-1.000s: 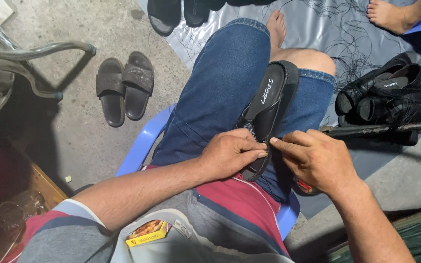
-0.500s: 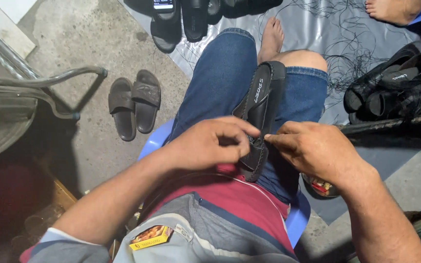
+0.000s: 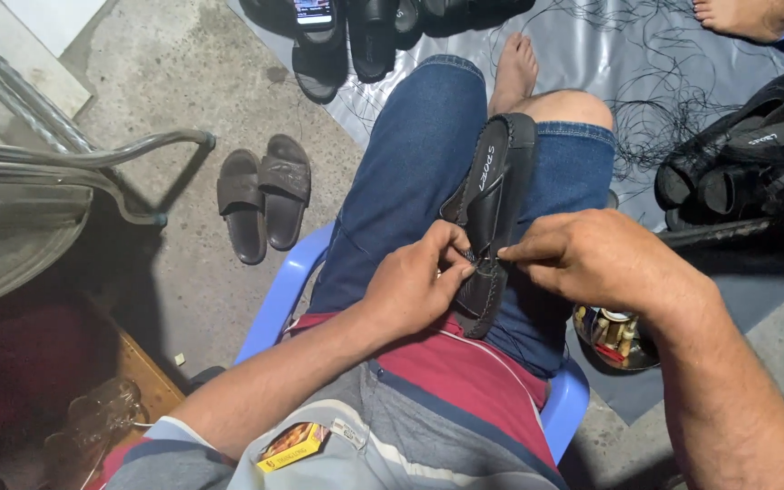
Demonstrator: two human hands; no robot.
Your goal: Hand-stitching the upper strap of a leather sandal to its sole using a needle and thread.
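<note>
Going left to right: well off to the left of the grip, a pair of dark slide sandals (image 3: pixel 260 195) sits on the concrete floor (image 3: pixel 174 82), and the blue plastic chair (image 3: pixel 274 304) edge pokes out under the denim shorts (image 3: pixel 401 191).

Then the left hand (image 3: pixel 415 286): its grip is closed down tight, thumb and forefinger pinched on the stitched rim of the black shoe (image 3: pixel 490 213), right at the seam. The right hand (image 3: pixel 596 259) meets it from the other side, fingers also nearly shut, pinching at the same spot (looks like a thread or needle between them, but it's too fine to tell for sure).

My take on doing this bit well: keep the left pinch right beside the stitch point so the edge doesn't buckle, pull straight along the seam rather than up, and let the thigh carry the shoe so neither hand has to.

The shoe itself lies lengthwise on the right thigh, running away from the grip toward the knee. It's a black loafer type, matte leather look, dark insole with pale print, raised stitching round the rim.

Just below and right of the right-hand grip there's a round tin of bits (image 3: pixel 614 331); farther right, a heap of black shoes (image 3: pixel 741 159) on a grey sheet (image 3: pixel 592 54) with loose thread scattered about.
</note>
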